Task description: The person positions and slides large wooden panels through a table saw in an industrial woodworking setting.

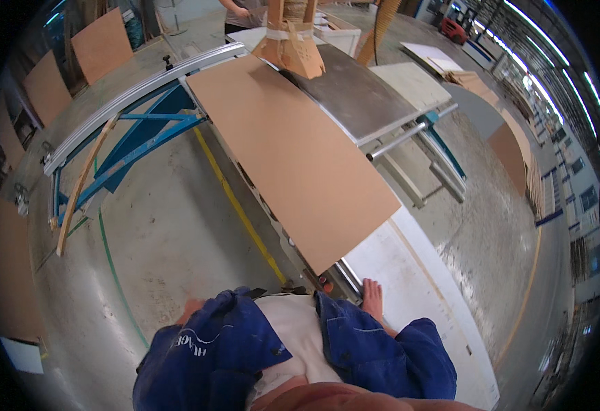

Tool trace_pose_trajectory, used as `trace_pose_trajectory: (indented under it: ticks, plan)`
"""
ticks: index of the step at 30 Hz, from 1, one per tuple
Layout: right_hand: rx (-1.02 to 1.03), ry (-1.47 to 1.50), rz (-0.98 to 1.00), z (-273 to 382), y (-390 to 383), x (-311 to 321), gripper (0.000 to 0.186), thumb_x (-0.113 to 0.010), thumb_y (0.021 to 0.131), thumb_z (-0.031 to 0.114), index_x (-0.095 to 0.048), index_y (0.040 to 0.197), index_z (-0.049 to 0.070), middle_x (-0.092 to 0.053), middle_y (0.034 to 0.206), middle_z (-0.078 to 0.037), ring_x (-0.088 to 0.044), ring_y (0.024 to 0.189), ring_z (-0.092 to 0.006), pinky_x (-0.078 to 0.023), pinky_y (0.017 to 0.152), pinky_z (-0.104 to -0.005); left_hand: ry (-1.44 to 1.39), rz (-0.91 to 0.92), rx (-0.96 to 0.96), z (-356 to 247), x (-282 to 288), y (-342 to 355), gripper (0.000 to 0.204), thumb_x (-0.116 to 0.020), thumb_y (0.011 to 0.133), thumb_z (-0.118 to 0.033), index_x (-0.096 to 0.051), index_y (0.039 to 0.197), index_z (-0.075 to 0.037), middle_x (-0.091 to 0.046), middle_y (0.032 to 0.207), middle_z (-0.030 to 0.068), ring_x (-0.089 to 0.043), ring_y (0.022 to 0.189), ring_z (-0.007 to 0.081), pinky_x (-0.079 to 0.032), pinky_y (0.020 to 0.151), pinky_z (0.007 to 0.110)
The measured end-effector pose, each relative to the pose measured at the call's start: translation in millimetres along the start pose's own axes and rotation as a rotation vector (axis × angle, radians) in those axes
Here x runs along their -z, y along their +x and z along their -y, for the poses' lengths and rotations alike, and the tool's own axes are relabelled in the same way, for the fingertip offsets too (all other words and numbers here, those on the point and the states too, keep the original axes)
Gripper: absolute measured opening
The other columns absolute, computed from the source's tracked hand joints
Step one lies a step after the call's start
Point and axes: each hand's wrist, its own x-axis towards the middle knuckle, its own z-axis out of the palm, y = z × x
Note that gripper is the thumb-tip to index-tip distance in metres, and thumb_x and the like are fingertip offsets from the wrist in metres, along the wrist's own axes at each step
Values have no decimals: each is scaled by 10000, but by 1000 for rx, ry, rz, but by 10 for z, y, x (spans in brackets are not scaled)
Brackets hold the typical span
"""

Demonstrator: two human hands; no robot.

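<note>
A large brown sheet of board point(293, 151) lies flat and slanting across the sliding table of what looks like a panel saw. My right hand point(372, 294) rests at the edge of a white panel surface point(409, 274), just below the sheet's near corner. Its fingers are stretched out and nothing is in them. Down by my left side, my left hand point(190, 309) shows only in part beyond the blue sleeve. It is smeared, so its fingers cannot be made out; nothing is seen touching it.
A wooden, tape-wrapped hood point(291, 51) hangs over the sheet's far end. Beside it is a dark machine table point(354, 92). Blue frame arms point(142, 147) carry a long metal rail point(135, 92) at left. Another person's hand point(241, 11) shows beyond. Boards point(101, 44) lean at far left.
</note>
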Motion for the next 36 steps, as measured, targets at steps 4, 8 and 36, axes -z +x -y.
trace_pose_trajectory:
  ticks: [4,8,36]
  plan:
    - [-260,-50,-61,65,-623,-29,945,-647,706,49,-244,1551,-81,-323,1579,-304,-249,1505,-468,-141,1260,-559,-246,101,367,368,-531,-869,417,-555,960,-445,-690,928,-52,-733,865,194,-706,833,379,-529,749,506]
    - [-534,-34,-73,86,-1023,-27,955,-736,756,137,-240,1542,-81,-321,1583,-300,-311,1465,-471,-244,1230,-533,-228,116,325,542,-718,-1166,390,-544,972,-416,-681,947,-51,-726,869,206,-705,834,386,-532,749,513]
    - [-438,331,-480,-2051,-2114,-1054,672,-642,937,252,-410,1541,67,-306,1606,-295,-231,1506,-488,-215,1241,-538,-335,-1021,-338,-3990,274,993,526,-636,990,-353,-529,1390,-30,-484,1484,214,-378,1452,358,-339,1184,445]
